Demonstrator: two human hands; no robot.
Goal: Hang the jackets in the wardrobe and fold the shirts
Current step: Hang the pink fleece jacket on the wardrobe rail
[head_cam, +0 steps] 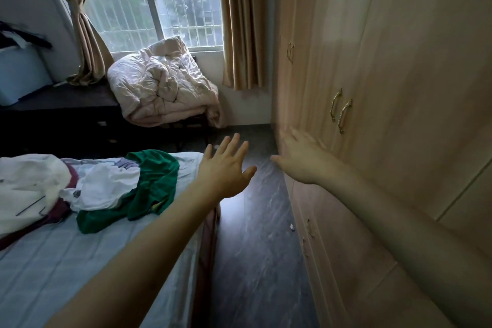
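A pile of clothes lies on the bed (66, 261) at the left: a green shirt (157, 184), a white garment (106, 186) and a white jacket (24, 184) over something maroon. The light wooden wardrobe (399, 88) fills the right side, doors closed, with brass handles (340, 112). My left hand (226, 168) is stretched out over the bed's corner, fingers spread, holding nothing. My right hand (303, 157) reaches forward close by the wardrobe door below the handles, fingers straight and blurred; whether it touches the door is unclear.
Dark floor (253, 221) runs between bed and wardrobe, a narrow aisle. A crumpled pink quilt (162, 88) sits on a chair under the barred window. Beige curtains (239, 21) hang either side. A dark desk (61, 104) with a pale box stands at the left.
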